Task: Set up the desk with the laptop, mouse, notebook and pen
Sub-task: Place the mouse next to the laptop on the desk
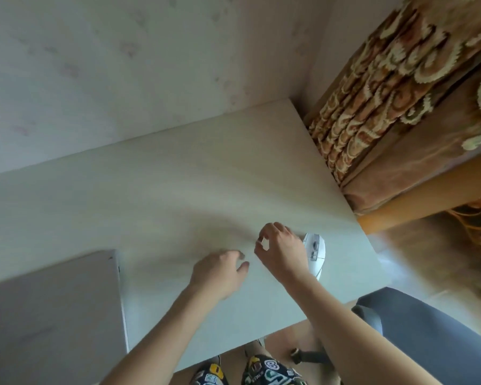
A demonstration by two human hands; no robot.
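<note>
A closed grey laptop [50,315] lies flat on the pale desk [178,176] at the lower left. A white mouse [315,252] rests near the desk's right edge, partly hidden behind my right hand [282,251]. That hand hovers just left of the mouse, thumb and forefinger pinched into a ring; a tiny pale spot shows at the fingertips, too small to identify. My left hand [218,273] is beside it, over the middle of the desk, fingers loosely spread and holding nothing. No notebook or pen is in view.
A wall runs along the desk's far edge. A patterned brown-and-cream covered piece of furniture [400,107] with an orange wooden frame stands right of the desk. A blue-grey chair [428,343] is at the lower right, my legs below the desk's near edge.
</note>
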